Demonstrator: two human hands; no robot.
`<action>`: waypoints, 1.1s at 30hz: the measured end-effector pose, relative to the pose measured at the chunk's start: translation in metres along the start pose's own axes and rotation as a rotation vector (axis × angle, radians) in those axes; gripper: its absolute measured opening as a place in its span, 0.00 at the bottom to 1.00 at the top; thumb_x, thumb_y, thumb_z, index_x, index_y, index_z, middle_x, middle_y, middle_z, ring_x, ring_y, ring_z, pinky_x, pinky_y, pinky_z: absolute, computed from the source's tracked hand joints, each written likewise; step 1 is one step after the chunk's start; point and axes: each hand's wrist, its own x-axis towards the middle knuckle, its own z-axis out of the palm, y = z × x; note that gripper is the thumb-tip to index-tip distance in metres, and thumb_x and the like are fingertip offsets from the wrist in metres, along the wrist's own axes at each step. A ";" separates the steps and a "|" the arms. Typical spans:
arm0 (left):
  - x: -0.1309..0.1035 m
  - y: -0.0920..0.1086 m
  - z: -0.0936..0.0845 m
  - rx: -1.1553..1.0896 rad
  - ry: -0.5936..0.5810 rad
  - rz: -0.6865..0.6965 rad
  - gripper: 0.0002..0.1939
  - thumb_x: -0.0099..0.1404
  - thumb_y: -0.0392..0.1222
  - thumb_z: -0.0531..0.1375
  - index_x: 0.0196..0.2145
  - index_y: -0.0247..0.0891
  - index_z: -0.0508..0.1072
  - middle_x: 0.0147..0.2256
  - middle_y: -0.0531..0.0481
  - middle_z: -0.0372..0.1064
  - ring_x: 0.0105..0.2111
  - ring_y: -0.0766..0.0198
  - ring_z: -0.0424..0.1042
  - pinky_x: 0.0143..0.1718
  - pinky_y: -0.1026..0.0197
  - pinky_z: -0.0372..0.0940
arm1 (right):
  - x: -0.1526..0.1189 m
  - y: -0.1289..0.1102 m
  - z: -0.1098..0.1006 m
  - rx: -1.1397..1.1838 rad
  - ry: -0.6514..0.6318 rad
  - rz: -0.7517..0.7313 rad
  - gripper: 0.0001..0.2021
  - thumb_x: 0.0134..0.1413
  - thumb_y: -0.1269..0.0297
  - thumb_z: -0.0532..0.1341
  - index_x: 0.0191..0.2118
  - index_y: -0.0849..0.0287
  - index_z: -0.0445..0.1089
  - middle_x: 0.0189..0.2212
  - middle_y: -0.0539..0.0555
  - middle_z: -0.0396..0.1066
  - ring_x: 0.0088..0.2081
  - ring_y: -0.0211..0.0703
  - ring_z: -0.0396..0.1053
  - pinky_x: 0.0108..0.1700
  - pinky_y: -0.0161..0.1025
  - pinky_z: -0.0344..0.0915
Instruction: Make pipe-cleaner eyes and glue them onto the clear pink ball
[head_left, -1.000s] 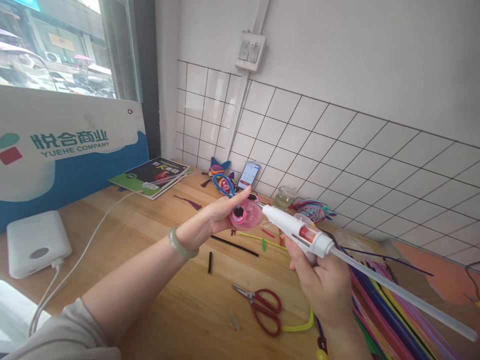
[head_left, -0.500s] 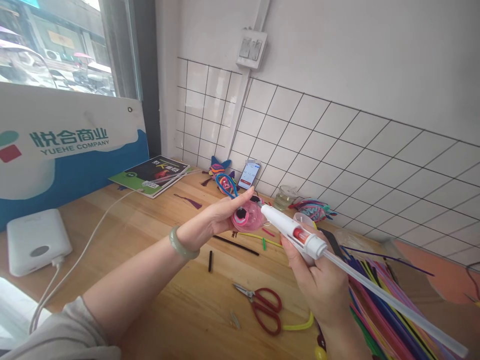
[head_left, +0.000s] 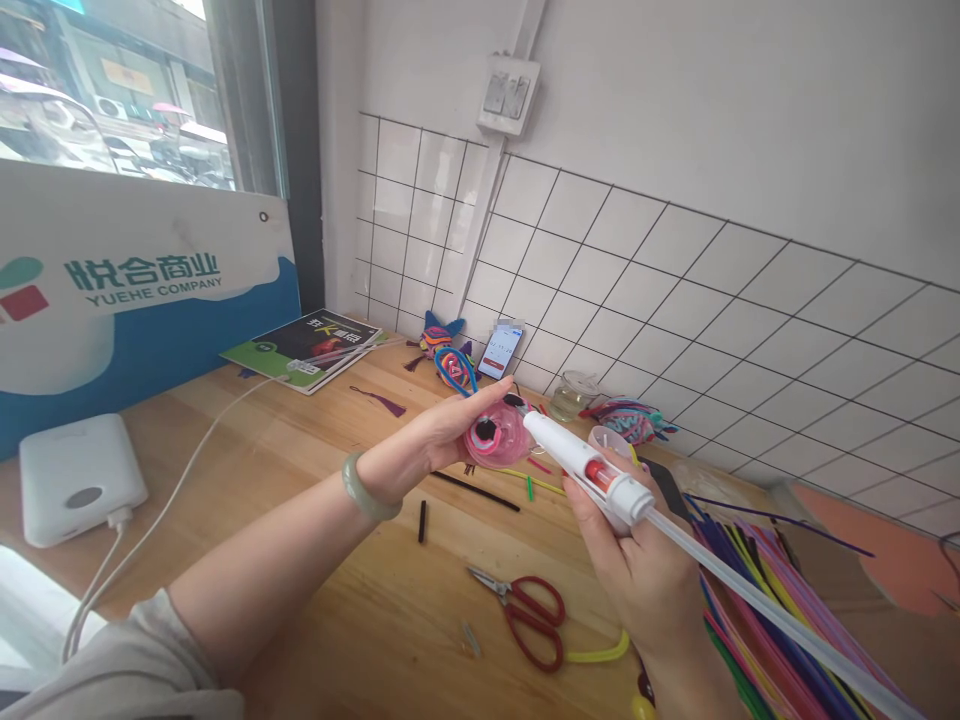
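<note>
My left hand (head_left: 450, 425) is closed around a pink craft figure (head_left: 504, 440) with black round spots and a blue loop (head_left: 455, 368) rising behind it. In my right hand (head_left: 637, 550) is a white hot glue gun (head_left: 577, 450), a long clear glue stick (head_left: 780, 605) sticking out of its back end. The gun's nozzle points left and meets the upper right side of the pink figure; whether it touches cannot be made out. Below the hands lie red-handled scissors (head_left: 536, 620) with a yellow pipe cleaner (head_left: 600, 655) beside them.
Colourful pipe cleaners (head_left: 772, 610) lie on the right. At the back are a phone (head_left: 501, 348), a glass jar (head_left: 574, 393) and a striped craft fish (head_left: 634, 420). A white power bank (head_left: 82, 480) with a cable and a magazine (head_left: 307, 350) lie left.
My hands, the pink figure and the glue gun hold nearly the same pose. The whole view has shifted slightly.
</note>
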 end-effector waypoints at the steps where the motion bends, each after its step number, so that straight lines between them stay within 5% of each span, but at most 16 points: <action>1: 0.000 0.000 0.000 0.014 0.011 0.005 0.25 0.50 0.61 0.61 0.32 0.34 0.73 0.27 0.48 0.71 0.25 0.65 0.69 0.28 0.62 0.64 | 0.000 0.000 0.000 0.005 -0.002 -0.001 0.18 0.55 0.65 0.59 0.52 0.57 0.62 0.37 0.56 0.74 0.34 0.45 0.73 0.39 0.40 0.69; 18: 0.006 -0.006 -0.005 0.012 -0.064 -0.074 0.26 0.51 0.62 0.60 0.33 0.34 0.74 0.30 0.46 0.74 0.31 0.60 0.72 0.36 0.57 0.65 | 0.002 0.004 -0.003 -0.014 -0.069 0.096 0.14 0.56 0.62 0.57 0.47 0.59 0.66 0.44 0.58 0.71 0.49 0.50 0.67 0.53 0.47 0.61; 33: 0.010 -0.008 -0.010 0.036 -0.097 -0.099 0.27 0.51 0.63 0.58 0.35 0.35 0.75 0.30 0.46 0.74 0.32 0.61 0.71 0.37 0.57 0.65 | 0.004 0.004 -0.004 -0.025 -0.063 0.105 0.14 0.55 0.60 0.57 0.45 0.60 0.68 0.42 0.59 0.72 0.48 0.53 0.68 0.51 0.48 0.63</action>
